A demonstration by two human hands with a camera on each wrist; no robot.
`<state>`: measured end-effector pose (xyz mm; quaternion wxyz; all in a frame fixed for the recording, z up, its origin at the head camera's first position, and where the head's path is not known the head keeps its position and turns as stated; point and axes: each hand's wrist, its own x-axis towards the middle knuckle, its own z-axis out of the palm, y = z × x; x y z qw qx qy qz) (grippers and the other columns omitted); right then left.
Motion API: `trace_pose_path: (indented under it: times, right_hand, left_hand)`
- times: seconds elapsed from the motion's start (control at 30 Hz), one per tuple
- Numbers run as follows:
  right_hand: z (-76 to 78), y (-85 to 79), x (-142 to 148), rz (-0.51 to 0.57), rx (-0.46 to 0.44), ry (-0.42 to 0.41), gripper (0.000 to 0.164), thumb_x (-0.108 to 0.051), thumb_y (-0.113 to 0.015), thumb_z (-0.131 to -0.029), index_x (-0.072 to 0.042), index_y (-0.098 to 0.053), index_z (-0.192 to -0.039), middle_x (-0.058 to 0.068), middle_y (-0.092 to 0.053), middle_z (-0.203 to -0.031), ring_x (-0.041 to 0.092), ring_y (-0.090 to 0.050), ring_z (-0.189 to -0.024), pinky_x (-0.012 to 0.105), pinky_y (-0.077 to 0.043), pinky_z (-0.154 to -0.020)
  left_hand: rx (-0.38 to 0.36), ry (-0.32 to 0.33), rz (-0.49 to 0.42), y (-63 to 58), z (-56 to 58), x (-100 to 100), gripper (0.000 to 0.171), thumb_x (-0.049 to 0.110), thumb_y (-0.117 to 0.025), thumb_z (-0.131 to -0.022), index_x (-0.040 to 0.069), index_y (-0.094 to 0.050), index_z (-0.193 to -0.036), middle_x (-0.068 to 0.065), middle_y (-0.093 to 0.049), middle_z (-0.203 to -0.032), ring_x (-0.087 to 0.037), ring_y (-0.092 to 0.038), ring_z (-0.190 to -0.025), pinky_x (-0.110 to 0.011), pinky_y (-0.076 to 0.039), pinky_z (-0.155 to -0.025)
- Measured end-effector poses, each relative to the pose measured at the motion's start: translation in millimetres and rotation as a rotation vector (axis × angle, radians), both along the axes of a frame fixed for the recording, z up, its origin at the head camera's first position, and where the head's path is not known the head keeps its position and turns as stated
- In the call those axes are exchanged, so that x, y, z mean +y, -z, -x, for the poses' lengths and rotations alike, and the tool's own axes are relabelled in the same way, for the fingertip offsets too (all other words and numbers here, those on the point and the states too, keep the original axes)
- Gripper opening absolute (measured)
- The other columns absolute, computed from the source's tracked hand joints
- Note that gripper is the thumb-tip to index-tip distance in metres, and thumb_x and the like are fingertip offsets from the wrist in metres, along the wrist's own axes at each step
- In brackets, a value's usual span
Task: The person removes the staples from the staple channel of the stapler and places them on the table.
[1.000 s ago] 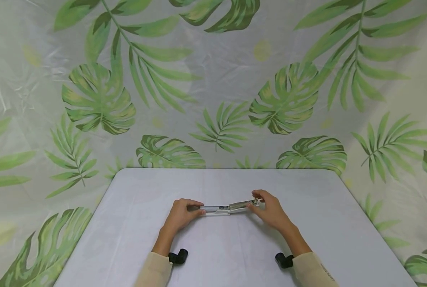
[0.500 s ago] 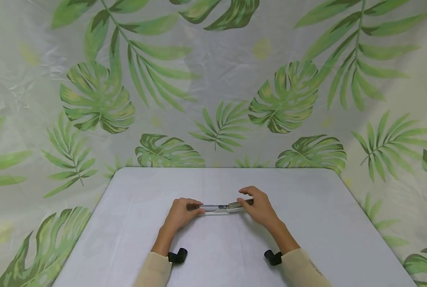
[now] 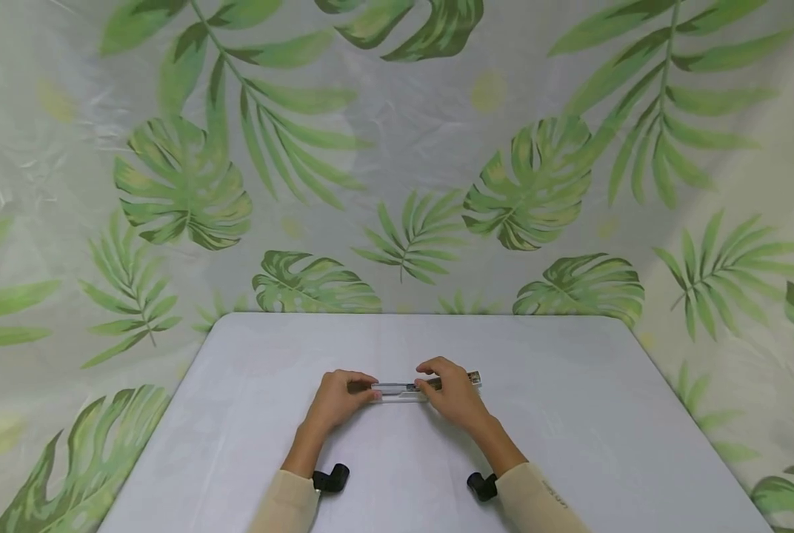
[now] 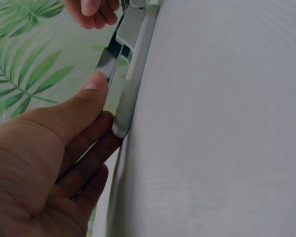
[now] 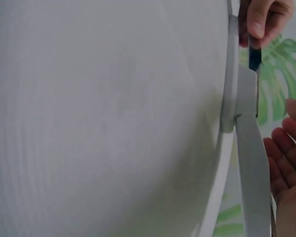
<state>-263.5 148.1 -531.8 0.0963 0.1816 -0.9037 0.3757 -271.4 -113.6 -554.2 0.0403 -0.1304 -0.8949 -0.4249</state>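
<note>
A white stapler (image 3: 400, 398) lies swung open on the table, its base to the left and its long top arm (image 5: 253, 168) folded out to the right. My left hand (image 3: 335, 398) pinches the left end of the metal staple magazine, thumb on the near side and fingers beyond, as the left wrist view shows. Beside the hinge, my right hand (image 3: 455, 397) hovers with loosely bent fingers. In the right wrist view a gap shows between those fingers (image 5: 286, 148) and the stapler. The right hand covers part of the top arm in the head view.
A white-covered table (image 3: 290, 340) with rounded back corners carries the stapler. Behind it hangs a leaf-printed curtain (image 3: 410, 148). Black cameras sit on both wrists, the left camera (image 3: 332, 478) and the right camera (image 3: 482, 487).
My right hand has let go of the right end of the stapler's top arm and moved left to the hinge. The top arm has sunk a little. My left hand has stayed in place.
</note>
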Motion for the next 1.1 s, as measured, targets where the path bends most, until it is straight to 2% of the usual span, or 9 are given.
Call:
trace_pose_path:
  times: [0.3,0.57,1.1]
  right_hand:
    - [2.2,6.9,-13,0.018,0.030,-0.025,0.016,-0.014,-0.078,-0.092,-0.008,-0.076,-0.107,0.002,-0.074,-0.106,0.020,-0.071,-0.101,0.038,-0.059,-0.087]
    - [2.3,6.5,-22,-0.026,0.046,-0.054,0.009,-0.018,-0.077,-0.094,-0.011,-0.078,-0.098,-0.001,-0.074,-0.103,0.019,-0.071,-0.101,0.041,-0.057,-0.090]
    - [1.9,6.3,-29,-0.125,0.026,-0.059,0.015,-0.023,-0.076,-0.095,-0.008,-0.079,-0.094,0.003,-0.074,-0.104,0.024,-0.069,-0.103,0.045,-0.056,-0.093]
  left_hand:
    - [0.020,0.002,-0.004,2.4,0.7,0,0.023,0.036,-0.086,-0.084,0.025,-0.083,-0.103,0.006,-0.080,-0.105,-0.022,-0.072,-0.113,-0.047,-0.054,-0.101]
    - [0.024,0.002,-0.009,2.2,0.4,-1,0.022,0.035,-0.086,-0.084,0.024,-0.083,-0.103,0.006,-0.080,-0.105,-0.022,-0.072,-0.113,-0.047,-0.054,-0.101]
    - [0.026,-0.005,-0.007,1.4,-0.4,0,0.021,0.034,-0.086,-0.084,0.024,-0.083,-0.103,0.006,-0.080,-0.104,-0.022,-0.072,-0.113,-0.047,-0.054,-0.101]
